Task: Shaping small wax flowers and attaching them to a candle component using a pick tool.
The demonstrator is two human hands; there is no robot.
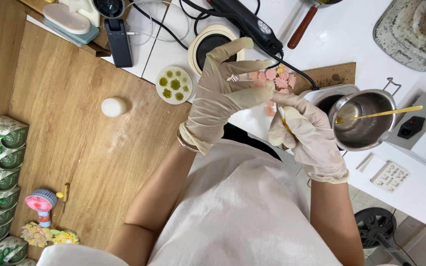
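— So, what are the hands doing?

— Both wear thin pale gloves and meet above the white worktop (351, 34). The left hand (223, 93) is spread wide, fingers (232, 49) fanned upward, and its thumb reaches across to touch the top of the right hand (304, 133). It grips nothing that I can see.

— And the right one?

— Its fingers are curled in close around a small yellow piece (287, 125), only a sliver of which shows between them. What the piece is, I cannot tell.

— Anything near them?

— Just behind the hands lies a cluster of small pink flower shapes (276, 79) with one yellow among them, beside a brown board (331, 75). To the right stands a steel pot (366, 118) with a thin gold stick (380, 114) resting across its rim. A black glue gun (245, 22) with its cord lies further back.

— What about the wooden table?

— On the wooden table (75, 128) to the left sits a small white candle (114, 107), and a round white mould (174, 84) holding green shapes lies on the white top near the left hand. Along the far left edge runs a row of green leaf-patterned packets (3, 162). Near it lie a little pink and blue fan (42, 202) and a few pale flowers (48, 235).
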